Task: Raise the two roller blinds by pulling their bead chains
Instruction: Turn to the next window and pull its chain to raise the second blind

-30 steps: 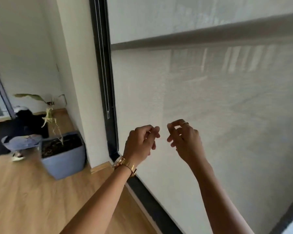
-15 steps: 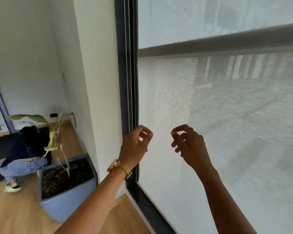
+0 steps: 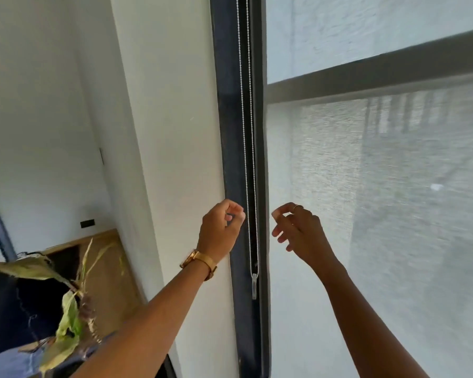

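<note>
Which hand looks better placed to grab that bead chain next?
The left hand, probably. Its curled fingertips sit right beside the bead chain, nearly touching the nearer strand; the right hand hovers farther off, in front of the blind.

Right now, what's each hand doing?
Left hand: curled shut beside the chain, holding nothing.
Right hand: open, fingers loose, holding nothing.

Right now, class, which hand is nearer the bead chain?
Left. Left hand: just left of the bead chain, nearly touching. Right hand: right of it, farther off.
</note>
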Demonstrator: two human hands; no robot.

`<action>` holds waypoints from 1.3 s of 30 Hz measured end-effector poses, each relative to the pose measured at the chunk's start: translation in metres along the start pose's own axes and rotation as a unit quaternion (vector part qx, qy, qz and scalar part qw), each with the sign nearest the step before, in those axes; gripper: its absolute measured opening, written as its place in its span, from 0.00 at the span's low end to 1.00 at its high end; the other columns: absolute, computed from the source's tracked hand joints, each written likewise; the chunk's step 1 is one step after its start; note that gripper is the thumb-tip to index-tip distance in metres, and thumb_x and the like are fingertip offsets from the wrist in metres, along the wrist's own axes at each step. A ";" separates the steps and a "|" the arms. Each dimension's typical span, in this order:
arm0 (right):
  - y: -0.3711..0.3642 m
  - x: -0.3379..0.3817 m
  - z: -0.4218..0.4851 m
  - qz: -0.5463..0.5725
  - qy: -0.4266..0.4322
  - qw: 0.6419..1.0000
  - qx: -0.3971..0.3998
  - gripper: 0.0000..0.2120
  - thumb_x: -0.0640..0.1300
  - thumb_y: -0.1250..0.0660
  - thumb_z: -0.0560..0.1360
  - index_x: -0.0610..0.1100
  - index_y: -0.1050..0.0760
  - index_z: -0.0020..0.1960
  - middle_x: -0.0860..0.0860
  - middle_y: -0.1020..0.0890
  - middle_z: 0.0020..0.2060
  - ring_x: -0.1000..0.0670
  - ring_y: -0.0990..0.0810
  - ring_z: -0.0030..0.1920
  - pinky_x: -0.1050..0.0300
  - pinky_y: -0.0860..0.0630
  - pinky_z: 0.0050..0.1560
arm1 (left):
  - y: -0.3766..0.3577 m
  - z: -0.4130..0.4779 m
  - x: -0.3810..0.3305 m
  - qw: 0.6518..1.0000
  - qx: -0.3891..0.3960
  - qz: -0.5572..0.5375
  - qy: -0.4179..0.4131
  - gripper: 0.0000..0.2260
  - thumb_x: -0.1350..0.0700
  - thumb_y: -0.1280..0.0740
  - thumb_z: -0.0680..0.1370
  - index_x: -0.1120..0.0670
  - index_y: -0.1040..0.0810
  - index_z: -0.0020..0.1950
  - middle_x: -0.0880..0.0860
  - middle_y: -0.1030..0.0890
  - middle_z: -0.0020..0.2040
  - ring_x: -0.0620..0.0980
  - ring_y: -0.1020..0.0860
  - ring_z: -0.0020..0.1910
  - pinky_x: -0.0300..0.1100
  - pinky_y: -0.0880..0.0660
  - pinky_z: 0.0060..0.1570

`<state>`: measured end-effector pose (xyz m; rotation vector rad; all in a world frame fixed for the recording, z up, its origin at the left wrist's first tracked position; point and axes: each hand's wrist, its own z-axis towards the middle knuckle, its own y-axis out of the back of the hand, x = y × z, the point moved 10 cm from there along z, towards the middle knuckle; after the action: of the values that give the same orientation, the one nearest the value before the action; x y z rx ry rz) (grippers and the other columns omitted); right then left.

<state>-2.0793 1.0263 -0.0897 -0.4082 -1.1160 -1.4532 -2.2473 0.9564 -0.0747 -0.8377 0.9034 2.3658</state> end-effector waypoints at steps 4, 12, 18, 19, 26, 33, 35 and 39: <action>-0.041 -0.003 0.101 0.001 -0.001 1.000 -0.006 0.09 0.50 0.40 0.79 0.47 0.25 0.51 0.51 0.17 0.36 0.53 0.18 0.35 0.63 0.24 0.33 | 0.004 0.089 0.039 1.000 -0.012 -0.023 0.003 0.07 0.57 0.35 0.77 0.58 0.23 0.54 0.55 0.18 0.55 0.50 0.22 0.53 0.30 0.30 0.43; -0.060 0.012 0.248 -0.058 0.019 0.992 -0.106 0.12 0.46 0.41 0.79 0.41 0.25 0.56 0.42 0.17 0.49 0.43 0.18 0.48 0.41 0.20 0.53 | -0.033 0.193 0.077 0.980 0.063 -0.185 0.025 0.12 0.58 0.37 0.79 0.55 0.29 0.62 0.55 0.24 0.64 0.54 0.24 0.62 0.47 0.25 0.61; -0.067 0.035 0.299 -0.087 0.031 0.984 -0.152 0.11 0.46 0.39 0.78 0.38 0.25 0.50 0.39 0.18 0.45 0.39 0.18 0.46 0.38 0.21 0.53 | -0.061 0.212 0.078 0.969 0.128 -0.211 0.009 0.19 0.59 0.40 0.80 0.53 0.36 0.70 0.55 0.32 0.72 0.53 0.31 0.70 0.47 0.31 0.65; -0.064 0.038 0.305 -0.091 0.027 0.982 -0.162 0.12 0.47 0.38 0.78 0.38 0.25 0.50 0.39 0.18 0.45 0.38 0.18 0.45 0.38 0.21 0.52 | -0.062 0.213 0.080 0.967 0.131 -0.219 0.013 0.19 0.59 0.40 0.80 0.53 0.36 0.71 0.55 0.32 0.72 0.54 0.31 0.70 0.48 0.31 0.65; -0.054 0.068 0.329 -0.049 0.051 0.986 -0.149 0.16 0.54 0.40 0.79 0.40 0.29 0.49 0.45 0.22 0.41 0.46 0.22 0.42 0.46 0.22 0.51 | -0.078 0.220 0.090 0.942 0.164 -0.286 0.059 0.18 0.56 0.39 0.80 0.52 0.34 0.70 0.54 0.29 0.70 0.54 0.29 0.67 0.42 0.29 0.57; -0.044 0.116 0.345 0.021 0.047 0.995 -0.091 0.09 0.48 0.40 0.79 0.44 0.30 0.42 0.50 0.20 0.36 0.53 0.26 0.34 0.59 0.29 0.36 | -0.080 0.234 0.076 0.927 0.160 -0.332 0.071 0.12 0.53 0.39 0.80 0.52 0.29 0.63 0.51 0.21 0.52 0.50 0.22 0.50 0.46 0.21 0.53; -0.037 0.137 0.349 0.061 0.042 0.994 -0.081 0.11 0.51 0.41 0.79 0.46 0.29 0.43 0.51 0.20 0.35 0.52 0.24 0.35 0.59 0.26 0.37 | -0.071 0.242 0.066 0.922 0.138 -0.360 0.046 0.06 0.53 0.39 0.80 0.49 0.26 0.56 0.50 0.20 0.45 0.47 0.22 0.43 0.39 0.21 0.44; -0.021 0.167 0.349 0.067 0.089 0.987 -0.116 0.13 0.41 0.50 0.82 0.42 0.30 0.43 0.49 0.30 0.29 0.53 0.31 0.29 0.60 0.29 0.29 | -0.050 0.260 0.040 0.920 0.095 -0.381 0.014 0.07 0.53 0.39 0.80 0.52 0.23 0.52 0.49 0.20 0.39 0.45 0.23 0.38 0.36 0.23 0.37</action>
<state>-2.2597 1.2095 0.2001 -0.4973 -0.7656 -1.4740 -2.3421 1.1827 0.0317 -0.9294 0.6371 1.5683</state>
